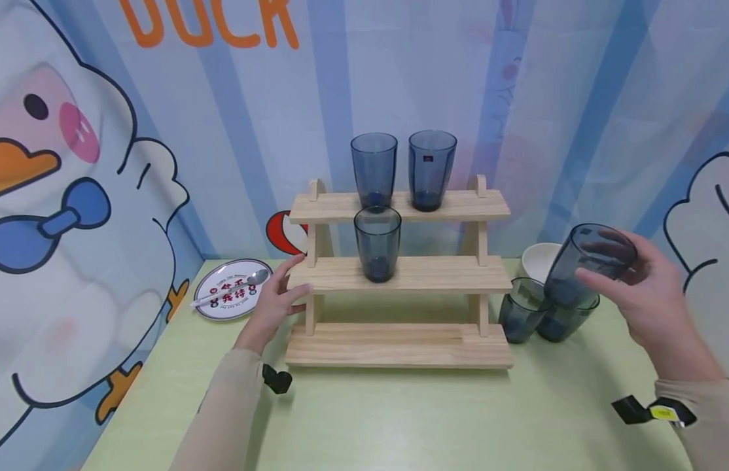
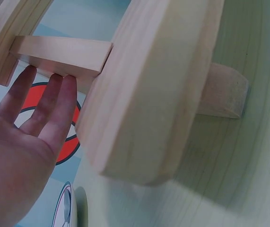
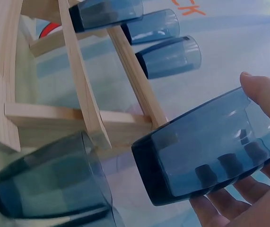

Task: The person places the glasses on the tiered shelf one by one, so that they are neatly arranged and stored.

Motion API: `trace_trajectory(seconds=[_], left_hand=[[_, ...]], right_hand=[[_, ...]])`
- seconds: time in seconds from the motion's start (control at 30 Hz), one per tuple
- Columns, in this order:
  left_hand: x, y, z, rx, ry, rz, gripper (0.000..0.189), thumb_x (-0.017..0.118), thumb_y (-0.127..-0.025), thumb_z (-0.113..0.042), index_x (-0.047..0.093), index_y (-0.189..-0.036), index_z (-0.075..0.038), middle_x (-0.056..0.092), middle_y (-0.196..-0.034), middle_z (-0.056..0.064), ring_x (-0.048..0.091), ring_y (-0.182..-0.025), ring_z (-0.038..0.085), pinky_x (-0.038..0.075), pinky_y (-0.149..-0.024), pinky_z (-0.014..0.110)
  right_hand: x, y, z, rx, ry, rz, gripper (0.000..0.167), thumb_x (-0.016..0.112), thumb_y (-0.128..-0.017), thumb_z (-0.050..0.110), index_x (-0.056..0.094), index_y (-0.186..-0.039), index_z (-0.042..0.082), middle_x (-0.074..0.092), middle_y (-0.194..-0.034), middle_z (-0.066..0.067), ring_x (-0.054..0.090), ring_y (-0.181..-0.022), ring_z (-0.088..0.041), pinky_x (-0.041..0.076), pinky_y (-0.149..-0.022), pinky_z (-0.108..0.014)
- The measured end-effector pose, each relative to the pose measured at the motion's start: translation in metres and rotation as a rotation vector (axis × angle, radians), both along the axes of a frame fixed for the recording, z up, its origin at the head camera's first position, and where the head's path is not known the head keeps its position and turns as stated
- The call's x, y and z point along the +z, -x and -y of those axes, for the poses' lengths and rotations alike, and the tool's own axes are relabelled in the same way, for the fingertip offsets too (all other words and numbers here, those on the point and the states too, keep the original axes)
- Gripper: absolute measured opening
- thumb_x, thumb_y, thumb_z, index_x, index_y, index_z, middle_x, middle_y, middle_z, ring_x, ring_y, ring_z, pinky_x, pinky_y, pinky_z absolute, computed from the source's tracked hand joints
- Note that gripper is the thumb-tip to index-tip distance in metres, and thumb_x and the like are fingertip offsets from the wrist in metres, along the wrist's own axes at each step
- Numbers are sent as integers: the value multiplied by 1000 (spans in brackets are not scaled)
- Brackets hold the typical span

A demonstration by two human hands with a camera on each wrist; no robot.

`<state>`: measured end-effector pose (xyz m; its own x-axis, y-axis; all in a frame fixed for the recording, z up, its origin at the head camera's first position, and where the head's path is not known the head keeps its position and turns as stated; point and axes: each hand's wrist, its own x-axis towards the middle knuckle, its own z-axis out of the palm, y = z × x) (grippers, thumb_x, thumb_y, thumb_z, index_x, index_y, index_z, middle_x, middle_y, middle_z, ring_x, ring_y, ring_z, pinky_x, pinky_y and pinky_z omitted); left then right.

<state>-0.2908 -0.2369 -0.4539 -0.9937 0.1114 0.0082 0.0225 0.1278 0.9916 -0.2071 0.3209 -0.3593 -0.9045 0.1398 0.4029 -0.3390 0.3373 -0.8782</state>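
My right hand [image 1: 659, 294] grips a blue-tinted glass tumbler [image 1: 588, 261], tilted, above the right end of the rack's side. In the right wrist view the fingers show through the held tumbler [image 3: 210, 146], thumb on the near side. Beside the three-tier wooden rack [image 1: 400, 353], my left hand [image 1: 276, 301] holds the left end of the middle tier, its fingers [image 2: 61, 109] against the upright. Two tumblers stand on the top tier, one tumbler [image 1: 432, 170] bearing a small dark label. Another tumbler [image 1: 377, 245] stands on the middle tier, left of centre.
Two more tumblers, one tumbler [image 1: 520, 314] nearer the rack, stand on the table [image 1: 400, 418] at its right, below the held one. A white bowl [image 1: 538, 258] is behind them. At the left lies a printed plate [image 1: 223, 307] with a spoon [image 1: 255, 278] across it. A cartoon curtain hangs behind.
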Motion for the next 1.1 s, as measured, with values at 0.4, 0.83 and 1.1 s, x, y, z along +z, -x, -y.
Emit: trace_trajectory(seconds=[0.4,0.83,1.1], left_hand=[[-3,-2,0,1,-7,-4,65,63,-105,-15,39,-162,-33,39,-165,13,47,-143,42,51,-104,65],[-3,0,0,-8,-22,-15,67,65,-105,-17,37,-164,-30,38,-166,11,47,-143,42,50,-104,66],[0,0,-1,-1,-13,-10,66,65,-105,-18,38,-163,-32,39,-166,11,47,-143,41,52,-103,64]], right_hand=[[4,19,46,55,-92,74,70,79,-95,18,47,-157,23,64,-135,8,60,-117,-4,50,-86,-10],[6,40,90,183,-36,85,71,82,-93,19,49,-156,20,63,-131,9,61,-114,-12,54,-86,-19],[8,50,113,206,-2,115,67,85,-91,23,55,-150,23,64,-132,5,62,-116,-14,53,-93,-20]])
